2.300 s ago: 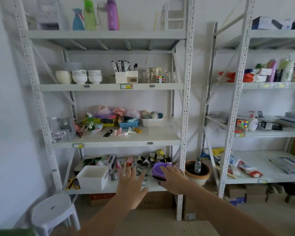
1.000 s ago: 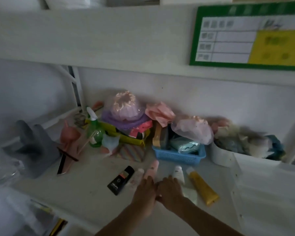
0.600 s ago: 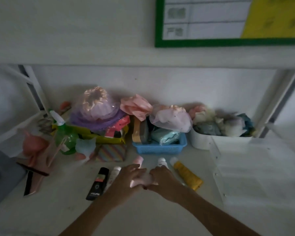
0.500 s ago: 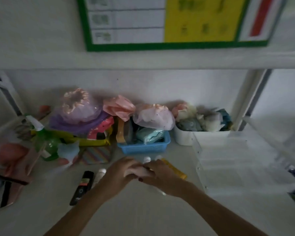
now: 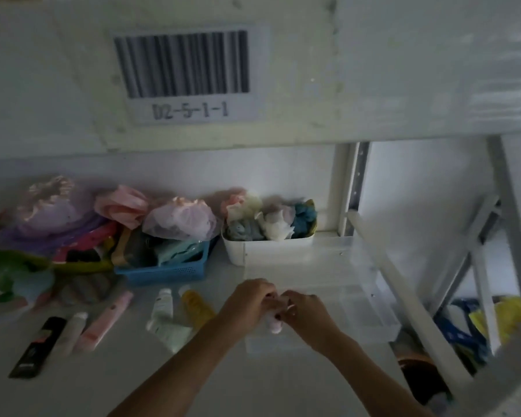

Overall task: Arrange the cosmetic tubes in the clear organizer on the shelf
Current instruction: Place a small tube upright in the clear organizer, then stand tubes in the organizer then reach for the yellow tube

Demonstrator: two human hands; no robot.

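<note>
Hands meet over the near-left corner of the clear organizer (image 5: 358, 299): our left hand (image 5: 247, 302) and right hand (image 5: 304, 314) both closed in a grip on one pale pink tube (image 5: 275, 321), apparently being stood inside. Next we judge: release, then reach left for the others. Organizer otherwise looks empty. On the shelf (image 5: 103, 380) lie black (image 5: 38, 346), white (image 5: 73, 328), pink (image 5: 104, 322), white-green (image 5: 166, 319) and yellow (image 5: 197, 305) tubes. Blue basket (image 5: 166, 270) and white bin (image 5: 268, 249) hold soft goods.
</note>
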